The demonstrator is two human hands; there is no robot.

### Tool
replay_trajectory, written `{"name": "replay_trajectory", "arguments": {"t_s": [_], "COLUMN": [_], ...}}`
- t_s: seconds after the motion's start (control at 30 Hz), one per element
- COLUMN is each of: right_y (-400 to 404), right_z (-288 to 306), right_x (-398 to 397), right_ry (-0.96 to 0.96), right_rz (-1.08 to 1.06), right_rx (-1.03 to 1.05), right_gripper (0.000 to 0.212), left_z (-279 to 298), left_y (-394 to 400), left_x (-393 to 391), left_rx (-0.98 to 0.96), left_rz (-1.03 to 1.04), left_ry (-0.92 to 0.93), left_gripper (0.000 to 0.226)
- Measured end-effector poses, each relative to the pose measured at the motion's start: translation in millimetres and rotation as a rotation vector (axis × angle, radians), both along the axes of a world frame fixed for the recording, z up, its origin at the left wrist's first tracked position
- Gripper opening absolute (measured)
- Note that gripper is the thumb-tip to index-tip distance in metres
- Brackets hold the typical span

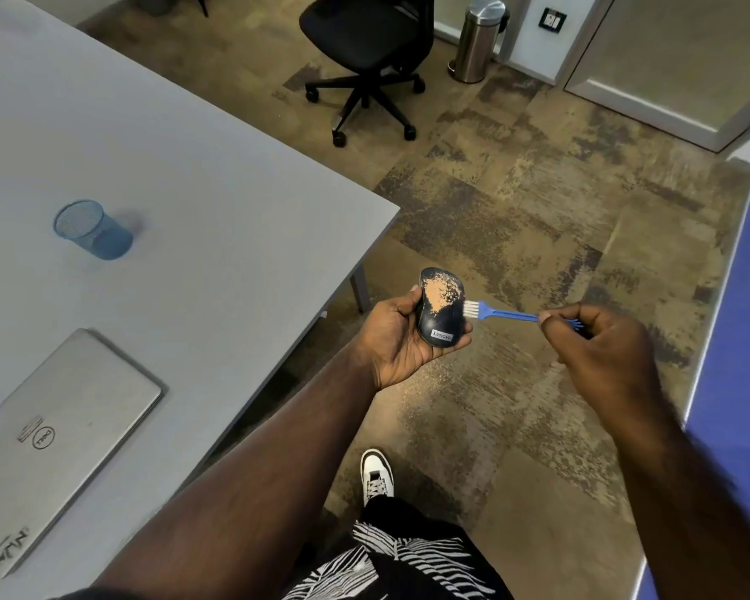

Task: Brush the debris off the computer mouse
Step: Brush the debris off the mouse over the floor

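Observation:
My left hand (397,339) holds a black computer mouse (441,313) out over the floor, just past the table's corner. A patch of tan, powdery debris (440,293) covers the mouse's upper surface. My right hand (598,339) pinches the handle of a small blue brush (505,313). The brush's white bristles touch the mouse's right edge, beside the debris.
A grey table (191,210) to the left carries a blue mesh cup (92,230) and a shut silver laptop (57,439). A black office chair (364,49) and a steel bin (479,39) stand farther off on the patterned floor. A blue panel (736,339) lines the right side.

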State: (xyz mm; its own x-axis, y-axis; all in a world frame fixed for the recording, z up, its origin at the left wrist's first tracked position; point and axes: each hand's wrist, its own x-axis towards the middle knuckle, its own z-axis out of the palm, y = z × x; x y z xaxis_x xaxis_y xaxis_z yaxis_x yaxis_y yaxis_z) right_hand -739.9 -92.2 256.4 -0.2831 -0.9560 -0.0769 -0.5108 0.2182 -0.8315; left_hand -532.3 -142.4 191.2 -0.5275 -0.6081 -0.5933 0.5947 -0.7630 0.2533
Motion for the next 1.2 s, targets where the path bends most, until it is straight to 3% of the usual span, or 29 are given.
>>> {"name": "replay_trajectory", "arguments": {"t_s": [0.1, 0.23, 0.4, 0.63, 0.93, 1.1, 1.2], "right_y": [2.8, -4.7, 2.8, -13.2, -10.3, -22.6, -22.8], "right_z": [0.3, 0.6, 7.1, 3.0, 0.4, -2.9, -1.4], "right_x": [6.3, -1.3, 16.8, 8.6, 14.8, 5.7, 3.4], "right_ry": [0.002, 0.050, -0.021, 0.060, -0.022, 0.107, 0.046], "right_rz": [0.091, -0.064, 0.248, 0.014, 0.123, -0.051, -0.037], "right_rx": [0.013, -0.014, -0.004, -0.038, -0.030, -0.040, -0.047], "right_gripper": [0.012, 0.009, 0.008, 0.008, 0.008, 0.012, 0.014], "left_z": [-0.9, -0.3, 0.1, 5.5, 8.1, 9.6, 9.1], "left_y": [-1.0, -1.8, -1.2, 1.4, 1.3, 3.8, 4.8], "left_x": [-1.2, 0.0, -3.2, -7.7, -11.3, -11.5, -11.7], "left_rx": [-0.002, 0.002, -0.023, -0.020, -0.029, -0.020, -0.021], "left_rz": [0.025, 0.004, 0.004, -0.035, -0.071, -0.080, -0.083], "left_ry": [0.001, -0.014, -0.052, -0.061, -0.080, -0.079, -0.082], "left_gripper": [0.049, 0.054, 0.049, 0.055, 0.051, 0.045, 0.044]}}
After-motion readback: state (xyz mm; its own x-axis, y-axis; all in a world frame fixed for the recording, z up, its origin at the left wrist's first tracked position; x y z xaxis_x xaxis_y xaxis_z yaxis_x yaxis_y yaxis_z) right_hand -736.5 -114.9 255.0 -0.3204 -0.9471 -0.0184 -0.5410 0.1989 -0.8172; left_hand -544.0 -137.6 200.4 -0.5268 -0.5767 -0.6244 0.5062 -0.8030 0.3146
